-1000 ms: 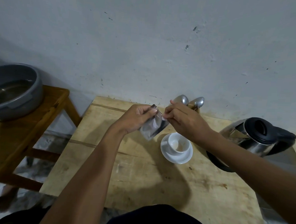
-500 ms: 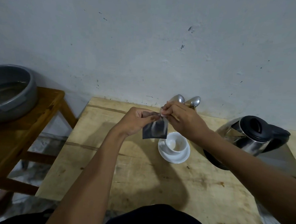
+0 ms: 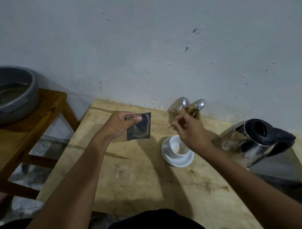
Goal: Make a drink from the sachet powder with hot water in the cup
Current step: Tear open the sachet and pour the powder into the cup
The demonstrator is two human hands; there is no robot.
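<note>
My left hand [image 3: 119, 125] pinches a dark silvery sachet [image 3: 139, 127] by its upper left corner and holds it upright above the table, left of the cup. My right hand [image 3: 189, 132] hovers just over the white cup [image 3: 175, 146]; its curled fingertips pinch what looks like a thin strip torn off the sachet. The cup stands on a white saucer [image 3: 177, 162] and shows something pale at its bottom. A steel kettle [image 3: 250, 145] with a black lid and handle stands to the right of the cup.
Two metal spoons [image 3: 185, 103] stand in a small wooden holder [image 3: 197, 115] against the wall behind the cup. A grey basin [image 3: 11, 96] sits on a wooden stool [image 3: 47, 112] to the left. All of this rests on the wooden table [image 3: 143, 180].
The hands were together on the sachet's top over the cup. They have pulled apart: the left carried the sachet leftward, the right drew away to the right.
</note>
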